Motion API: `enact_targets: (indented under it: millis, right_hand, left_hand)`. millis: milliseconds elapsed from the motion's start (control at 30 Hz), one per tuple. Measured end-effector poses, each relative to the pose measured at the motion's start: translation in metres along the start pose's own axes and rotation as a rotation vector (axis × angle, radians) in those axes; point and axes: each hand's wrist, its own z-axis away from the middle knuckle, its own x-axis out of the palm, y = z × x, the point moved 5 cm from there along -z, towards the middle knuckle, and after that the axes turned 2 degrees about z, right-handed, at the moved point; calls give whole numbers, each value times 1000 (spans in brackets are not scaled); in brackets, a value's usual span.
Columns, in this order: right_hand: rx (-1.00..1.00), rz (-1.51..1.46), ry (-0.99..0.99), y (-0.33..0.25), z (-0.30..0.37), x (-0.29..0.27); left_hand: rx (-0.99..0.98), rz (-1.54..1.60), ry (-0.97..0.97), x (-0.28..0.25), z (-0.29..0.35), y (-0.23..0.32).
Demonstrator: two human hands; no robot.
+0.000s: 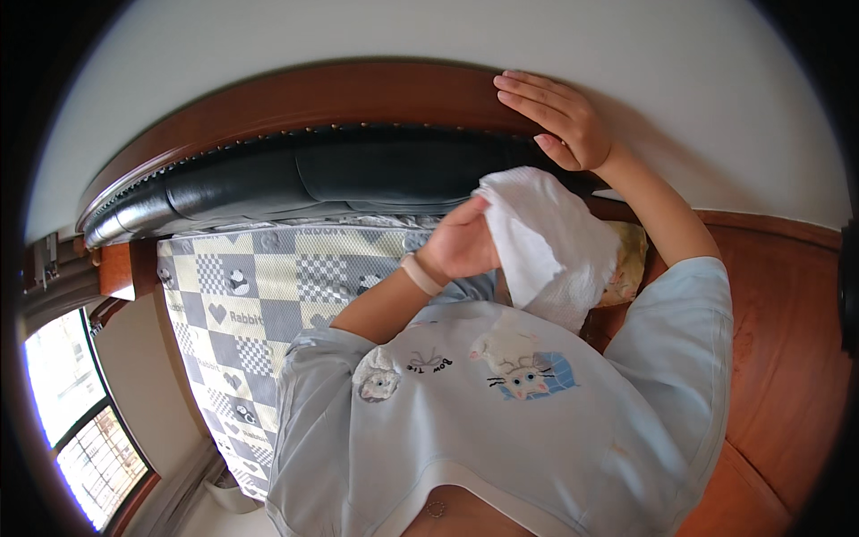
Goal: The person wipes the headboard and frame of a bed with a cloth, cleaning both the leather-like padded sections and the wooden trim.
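Note:
My left hand (pixel 463 240), with a pale band (pixel 421 275) on its wrist, is closed on the upper left edge of a white cloth (pixel 535 237). The cloth hangs in loose folds in front of my chest. Higher up and to the right, my right hand (pixel 565 123) is open, its fingers stretched along the right part of the brown wooden top rail (pixel 358 89) of a headboard. Below that rail runs the headboard's black padded panel (pixel 367 166), edged with studs.
A bed with a grey and cream checked cover (pixel 268 304) lies to the left. Partly behind the cloth is a yellowish patterned item (pixel 629 268). Reddish-brown wooden furniture (pixel 769 358) stands at the right. A window (pixel 85 412) is at the lower left.

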Motion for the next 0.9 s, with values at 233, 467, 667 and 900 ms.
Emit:
enact_targets:
  millis: [233,467,667,900]
  right_hand:
    - [52,-130,1,-4,-12,1]
    - [92,-183,16,-6,-12,3]
    - [19,-59,-21,-8,-9,5]
    - [38,97,51,-38,-62,3]
  left_hand:
    - [455,-169,-32,35,73,34]
    - [1279,-449,48,64,225,71]
    - [1848,-548,783,41,339,66]
    - [2116,-685,1342,46,390,77]
